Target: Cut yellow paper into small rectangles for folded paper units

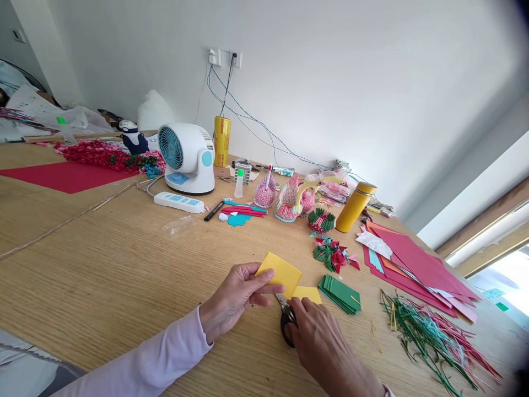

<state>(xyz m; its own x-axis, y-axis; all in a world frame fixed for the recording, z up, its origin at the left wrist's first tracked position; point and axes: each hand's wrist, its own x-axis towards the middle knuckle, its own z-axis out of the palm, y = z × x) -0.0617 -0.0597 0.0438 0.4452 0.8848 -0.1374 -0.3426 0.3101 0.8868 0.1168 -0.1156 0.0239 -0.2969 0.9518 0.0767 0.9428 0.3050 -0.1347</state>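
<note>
My left hand [243, 292] pinches a yellow paper rectangle [281, 273] between thumb and fingers, raised a little above the table. My right hand [318, 336] has its fingers curled over a pair of scissors [288, 322] with dark handles. The blades point up and left, below the held paper; the hand hides part of the handles. Just beyond the right fingertips a second yellow paper piece [309, 294] lies on the table. To its right is a fanned stack of green paper rectangles [341, 294] with a thin yellow strip on top.
Folded red and green paper pieces [333, 253] lie beyond the green stack. Paper swans [289, 198], a yellow bottle [356, 207] and a white fan [185, 157] stand farther back. Red paper sheets [417, 259] and thin paper strips [430, 331] lie right. A power strip [179, 202] sits left.
</note>
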